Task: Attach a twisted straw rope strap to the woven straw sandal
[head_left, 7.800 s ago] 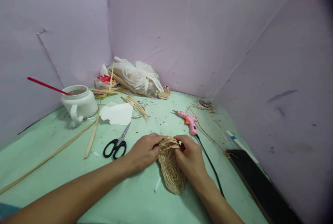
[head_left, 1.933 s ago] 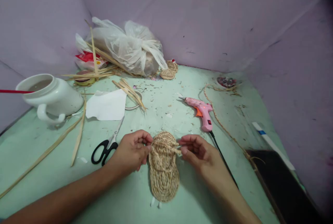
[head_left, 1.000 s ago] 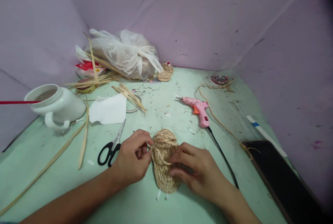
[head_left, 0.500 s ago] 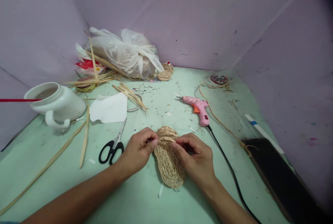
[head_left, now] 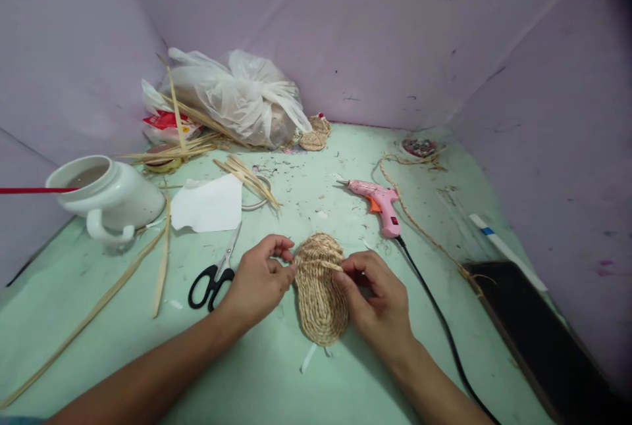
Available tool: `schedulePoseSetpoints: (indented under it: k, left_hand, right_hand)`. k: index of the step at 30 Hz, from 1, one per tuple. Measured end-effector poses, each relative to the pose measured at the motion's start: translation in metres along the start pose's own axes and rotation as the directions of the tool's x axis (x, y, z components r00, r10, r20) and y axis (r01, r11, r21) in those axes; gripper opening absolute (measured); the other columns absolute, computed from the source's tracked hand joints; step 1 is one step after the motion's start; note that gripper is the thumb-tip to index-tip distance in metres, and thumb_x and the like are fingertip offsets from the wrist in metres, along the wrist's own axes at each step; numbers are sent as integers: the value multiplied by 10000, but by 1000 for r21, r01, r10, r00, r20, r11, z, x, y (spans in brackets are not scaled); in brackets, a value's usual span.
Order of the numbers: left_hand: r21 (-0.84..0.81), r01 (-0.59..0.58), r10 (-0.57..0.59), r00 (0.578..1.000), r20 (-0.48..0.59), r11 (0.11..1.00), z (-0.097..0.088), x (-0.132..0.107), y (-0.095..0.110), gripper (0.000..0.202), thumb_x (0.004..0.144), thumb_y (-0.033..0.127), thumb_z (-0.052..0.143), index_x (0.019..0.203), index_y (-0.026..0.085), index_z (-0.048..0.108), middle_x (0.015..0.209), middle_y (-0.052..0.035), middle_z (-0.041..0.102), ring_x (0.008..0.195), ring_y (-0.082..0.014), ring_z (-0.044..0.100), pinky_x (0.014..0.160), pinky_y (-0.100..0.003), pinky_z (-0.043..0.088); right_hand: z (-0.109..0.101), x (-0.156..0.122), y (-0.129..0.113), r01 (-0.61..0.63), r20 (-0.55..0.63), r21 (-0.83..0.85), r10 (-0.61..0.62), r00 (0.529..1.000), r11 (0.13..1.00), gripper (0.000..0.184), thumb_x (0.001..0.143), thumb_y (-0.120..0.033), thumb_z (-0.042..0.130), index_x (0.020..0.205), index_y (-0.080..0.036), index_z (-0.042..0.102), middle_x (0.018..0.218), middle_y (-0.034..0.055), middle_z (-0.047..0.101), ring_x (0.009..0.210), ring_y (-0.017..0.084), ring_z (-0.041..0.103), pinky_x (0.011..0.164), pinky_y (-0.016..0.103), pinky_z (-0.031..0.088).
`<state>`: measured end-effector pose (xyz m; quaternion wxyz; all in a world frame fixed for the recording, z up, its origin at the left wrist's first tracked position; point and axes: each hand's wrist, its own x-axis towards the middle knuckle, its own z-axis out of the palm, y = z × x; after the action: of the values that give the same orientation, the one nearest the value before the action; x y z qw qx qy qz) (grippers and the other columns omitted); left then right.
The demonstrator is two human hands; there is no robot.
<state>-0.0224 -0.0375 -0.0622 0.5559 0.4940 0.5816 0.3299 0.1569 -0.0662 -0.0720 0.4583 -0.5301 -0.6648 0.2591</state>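
Note:
A small woven slipper (head_left: 322,310) of coiled straw braid lies on the green table in front of me, its toe end pointing away. A short length of braid (head_left: 320,264) crosses its upper part. Thumb and fingers of my right hand (head_left: 378,293) are closed on the right end of that braid, at the slipper's edge. My left hand (head_left: 264,277) is at the opposite edge with index finger and thumb apart, the thumb tip close to the braid's left end. Whether the thumb touches it, I cannot tell. Black-handled scissors (head_left: 215,275) lie just left of my left hand.
A pink glue gun (head_left: 378,204) with a black cable lies to the right, near a long braid (head_left: 419,234) and a dark phone-like slab (head_left: 533,339). White paper (head_left: 207,204), a white mug (head_left: 123,198), straw strips (head_left: 108,293) and a tied plastic bag (head_left: 237,99) occupy the left and back.
My left fingers have parted and moved slightly back from the slipper's left edge. The slipper has straightened a little, and more of the cross braid shows between my hands.

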Motion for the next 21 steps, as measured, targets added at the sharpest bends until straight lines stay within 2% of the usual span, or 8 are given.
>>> schedulePoseSetpoints:
  k: [6, 9, 12, 15, 17, 21]
  left_hand:
    - [-33, 36, -33, 996, 78, 999, 5, -1, 8, 425, 676, 216, 595, 1071, 177, 443, 965, -36, 495, 411, -10, 422, 303, -156, 323]
    - [-69, 77, -68, 990, 122, 995, 7, -2, 9, 396, 664, 191, 591, 1035, 164, 455, 864, -10, 511, 402, -21, 438, 299, -153, 323]
    - [-99, 80, -70, 993, 100, 992, 8, -2, 6, 385, 660, 209, 598, 1011, 171, 447, 756, 25, 505, 420, -56, 477, 303, -165, 354]
    - [-93, 39, -32, 997, 76, 995, 9, -4, 2, 375, 667, 217, 607, 1005, 178, 449, 729, 37, 504, 444, -60, 481, 342, -173, 386]
    - [-72, 7, -2, 997, 71, 997, 11, -6, -1, 367, 672, 210, 613, 1002, 181, 457, 713, 43, 500, 455, -52, 466, 376, -172, 388]
    - [-5, -39, 39, 996, 75, 999, 14, -10, -3, 349, 687, 203, 611, 1003, 191, 464, 700, 49, 502, 494, -59, 468, 437, -184, 389]
  right_hand:
    - [-1, 2, 1, -55, -9, 19, 56, 998, 998, 76, 798, -139, 518, 754, -201, 522, 735, 0, 510, 648, 131, 503, 553, 253, 434]
    - [1, 1, 3, -76, -37, 22, 77, 996, 997, 62, 789, -146, 530, 773, -205, 517, 747, -2, 503, 661, 134, 508, 568, 258, 452]
    - [3, -1, 4, -77, -102, 33, 80, 992, 996, 131, 763, -143, 556, 863, -211, 507, 824, 6, 497, 669, 132, 514, 581, 271, 483]
    - [1, -1, 2, -12, -159, -42, 6, 987, 999, 267, 732, -136, 585, 966, -218, 484, 949, 42, 487, 691, 140, 508, 572, 290, 494]
    - [-2, 1, 0, 53, -165, -136, -75, 983, 989, 342, 722, -127, 587, 1030, -221, 473, 1014, 72, 492, 786, 176, 521, 589, 306, 500]
    - [-7, 7, -6, 205, -92, -341, -249, 964, 918, 465, 711, -89, 544, 1150, -203, 439, 1072, 113, 537, 977, 250, 505, 761, 401, 489]
